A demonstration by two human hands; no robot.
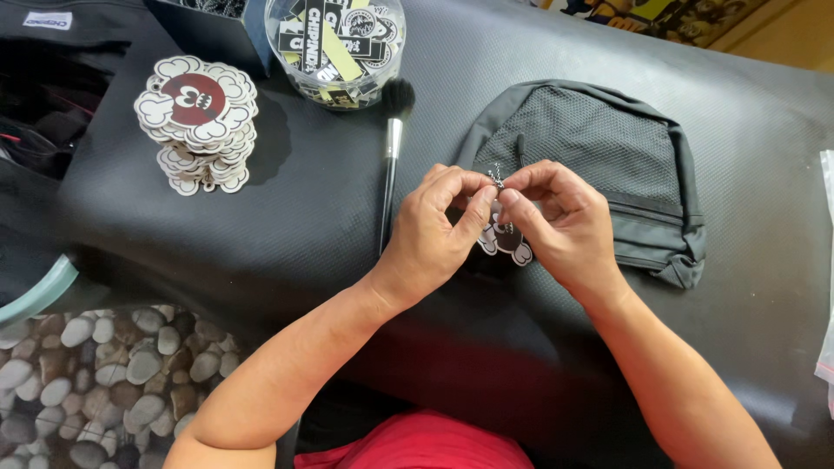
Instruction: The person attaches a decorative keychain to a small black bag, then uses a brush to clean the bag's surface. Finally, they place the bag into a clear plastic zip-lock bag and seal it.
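Both hands meet over the middle of the black table (pixel 330 200). My left hand (pixel 434 230) and my right hand (pixel 560 221) pinch a small metal clasp (pixel 497 176) between thumbs and forefingers. From it hangs a flat cloud-shaped charm (pixel 506 239), white-edged with dark red, half hidden behind my fingers. A dark grey pouch (pixel 599 165) with a mesh front lies just beyond my right hand.
A stack of the same cloud-shaped charms (pixel 198 117) sits at the left. A clear round tub of stickers (pixel 334 43) stands at the back, with a make-up brush (pixel 393 139) lying below it. A pebble-patterned floor (pixel 104 373) shows at lower left, clear plastic (pixel 827 260) at the right edge.
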